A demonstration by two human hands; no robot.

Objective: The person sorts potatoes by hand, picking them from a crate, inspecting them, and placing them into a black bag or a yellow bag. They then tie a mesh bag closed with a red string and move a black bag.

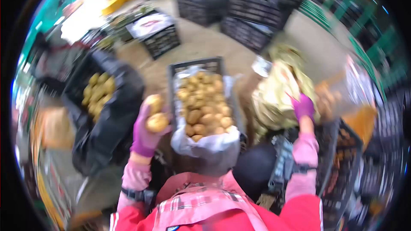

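My left hand (145,130), in a purple glove, is closed around two potatoes (157,122), just left of the middle crate. That black crate (172,75) has a white liner (205,143) and is filled with potatoes (203,102). On the right, my right hand (304,108), also gloved in purple, grips the side of a pale yellow sack (274,96). Motion blur softens its fingers, and the sack's contents are hidden.
To the left, a crate draped with black cloth (122,102) holds more potatoes (98,94). Farther off are a crate with a white-and-red top (150,25) and stacked black crates (252,15). Loose potatoes (327,98) lie behind my right hand. Another crate (346,154) stands at the right.
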